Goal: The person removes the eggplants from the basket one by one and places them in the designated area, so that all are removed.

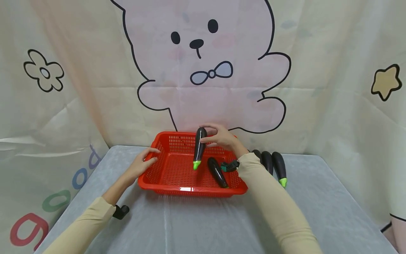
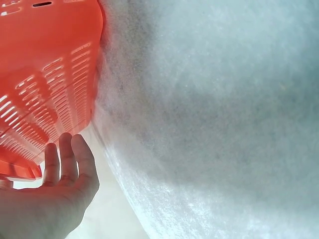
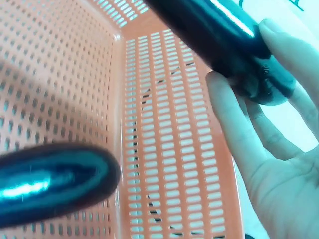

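Over the red basket, my right hand grips a dark eggplant near its rounded end, its green stem tip pointing down. In the right wrist view, the fingers and thumb pinch that held eggplant. A second eggplant lies inside the basket on its right side, and its rounded end shows in the right wrist view. My left hand is at the basket's left rim with fingers extended. In the left wrist view the left hand is beside the perforated basket wall.
Several more eggplants lie side by side on the grey cloth-covered table, right of the basket and partly behind the right arm. A printed curtain with a bear hangs behind the table.
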Tool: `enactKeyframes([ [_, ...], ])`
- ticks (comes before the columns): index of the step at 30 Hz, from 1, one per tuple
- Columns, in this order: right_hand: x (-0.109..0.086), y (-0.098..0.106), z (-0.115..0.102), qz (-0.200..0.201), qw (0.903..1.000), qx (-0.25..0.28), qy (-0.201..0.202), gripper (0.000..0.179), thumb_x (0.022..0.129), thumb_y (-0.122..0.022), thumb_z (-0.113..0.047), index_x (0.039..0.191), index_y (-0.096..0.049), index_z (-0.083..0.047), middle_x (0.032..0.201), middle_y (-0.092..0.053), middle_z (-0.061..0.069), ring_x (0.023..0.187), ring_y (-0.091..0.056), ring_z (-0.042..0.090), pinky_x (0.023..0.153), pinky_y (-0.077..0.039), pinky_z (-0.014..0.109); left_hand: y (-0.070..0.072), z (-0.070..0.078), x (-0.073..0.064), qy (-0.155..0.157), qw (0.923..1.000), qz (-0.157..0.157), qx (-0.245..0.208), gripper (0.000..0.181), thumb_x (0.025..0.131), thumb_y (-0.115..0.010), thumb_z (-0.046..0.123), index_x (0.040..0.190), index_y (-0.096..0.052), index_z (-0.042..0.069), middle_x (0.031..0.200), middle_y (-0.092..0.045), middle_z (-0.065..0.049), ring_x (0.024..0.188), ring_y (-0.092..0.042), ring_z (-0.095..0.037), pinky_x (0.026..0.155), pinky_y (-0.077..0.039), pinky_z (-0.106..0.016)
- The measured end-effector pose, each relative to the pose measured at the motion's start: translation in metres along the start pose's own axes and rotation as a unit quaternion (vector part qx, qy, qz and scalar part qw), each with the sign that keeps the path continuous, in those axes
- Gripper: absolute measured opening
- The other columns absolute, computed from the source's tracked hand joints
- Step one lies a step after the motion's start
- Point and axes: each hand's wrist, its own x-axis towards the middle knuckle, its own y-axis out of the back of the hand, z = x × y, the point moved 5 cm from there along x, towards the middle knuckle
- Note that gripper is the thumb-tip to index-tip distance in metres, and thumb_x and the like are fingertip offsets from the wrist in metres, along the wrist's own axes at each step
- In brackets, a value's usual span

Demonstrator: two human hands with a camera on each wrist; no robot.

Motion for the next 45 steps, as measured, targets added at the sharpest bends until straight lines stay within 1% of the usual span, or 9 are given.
enactKeyframes([
  [5,-0.010,0.013,-0.002,0.009,0.9998,0.012,0.014,0.070,0.089,-0.075,0.005,0.152,-0.044,-0.004,0.123,-0.056,0.028,0.103,-0.066,0.039,0.097,-0.042,0.066,0.001,0.001,-0.001,0.000,1.0000,0.003,0.000,0.033,0.105,-0.055,0.010,0.136,-0.053,0.002,0.144,-0.044,-0.025,0.113,-0.052,-0.040,0.081,-0.057,-0.043],
  [10,-0.025,0.027,-0.004,0.025,0.9993,0.000,0.028,0.065,0.090,-0.073,0.006,0.149,-0.048,-0.006,0.123,-0.057,0.027,0.102,-0.066,0.038,0.092,-0.049,0.061,0.000,-0.001,-0.002,-0.005,1.0000,0.003,0.005,0.031,0.104,-0.055,0.007,0.134,-0.053,0.001,0.142,-0.046,-0.025,0.113,-0.052,-0.041,0.080,-0.057,-0.043],
  [15,-0.043,0.045,-0.009,0.030,0.9987,0.004,0.042,0.065,0.093,-0.070,0.005,0.151,-0.046,-0.008,0.127,-0.055,0.027,0.105,-0.065,0.038,0.094,-0.047,0.061,0.000,-0.001,-0.001,-0.004,0.9999,0.005,0.010,0.031,0.104,-0.055,0.008,0.134,-0.054,0.001,0.141,-0.046,-0.025,0.112,-0.052,-0.040,0.079,-0.056,-0.039],
  [19,-0.054,0.059,-0.012,0.030,0.9982,0.009,0.050,0.064,0.094,-0.071,0.002,0.152,-0.046,-0.012,0.133,-0.053,0.027,0.109,-0.064,0.037,0.092,-0.052,0.054,0.001,-0.001,0.000,-0.002,1.0000,0.004,0.005,0.032,0.104,-0.055,0.009,0.135,-0.053,0.002,0.142,-0.045,-0.025,0.111,-0.052,-0.040,0.078,-0.056,-0.037],
  [21,-0.061,0.065,-0.014,0.031,0.9981,0.007,0.053,0.063,0.094,-0.070,0.002,0.151,-0.048,-0.014,0.135,-0.051,0.026,0.110,-0.063,0.036,0.092,-0.053,0.051,0.001,0.000,0.000,-0.004,1.0000,0.001,0.000,0.033,0.105,-0.055,0.010,0.136,-0.053,0.002,0.143,-0.044,-0.025,0.112,-0.053,-0.040,0.078,-0.057,-0.038],
  [23,-0.067,0.072,-0.015,0.036,0.9978,0.009,0.055,0.062,0.094,-0.070,0.002,0.150,-0.049,-0.015,0.136,-0.050,0.026,0.111,-0.062,0.036,0.092,-0.052,0.051,0.000,0.000,0.001,-0.006,1.0000,-0.002,-0.006,0.033,0.105,-0.055,0.011,0.137,-0.052,0.002,0.144,-0.043,-0.025,0.112,-0.053,-0.041,0.078,-0.057,-0.040],
  [31,-0.096,0.100,-0.014,0.055,0.9971,-0.003,0.053,0.061,0.096,-0.066,0.003,0.151,-0.047,-0.016,0.139,-0.047,0.025,0.114,-0.060,0.035,0.090,-0.054,0.047,0.000,0.000,0.000,-0.001,0.9999,-0.006,-0.012,0.033,0.105,-0.054,0.011,0.137,-0.052,0.002,0.144,-0.043,-0.026,0.111,-0.053,-0.042,0.078,-0.058,-0.040],
  [39,-0.123,0.126,-0.015,0.062,0.9949,0.007,0.080,0.059,0.098,-0.061,0.007,0.151,-0.049,-0.017,0.136,-0.050,0.022,0.110,-0.063,0.029,0.089,-0.055,0.045,0.001,-0.002,0.001,-0.008,0.9999,-0.003,-0.012,0.034,0.105,-0.054,0.010,0.137,-0.052,0.001,0.144,-0.044,-0.025,0.115,-0.051,-0.040,0.081,-0.057,-0.042],
  [45,-0.142,0.144,-0.014,0.091,0.9935,-0.008,0.068,0.058,0.099,-0.061,0.005,0.149,-0.051,-0.020,0.135,-0.049,0.017,0.109,-0.064,0.026,0.088,-0.056,0.040,0.000,-0.003,0.002,-0.009,0.9999,-0.003,-0.012,0.033,0.105,-0.054,0.009,0.137,-0.052,0.001,0.144,-0.044,-0.025,0.115,-0.051,-0.039,0.082,-0.057,-0.043],
])
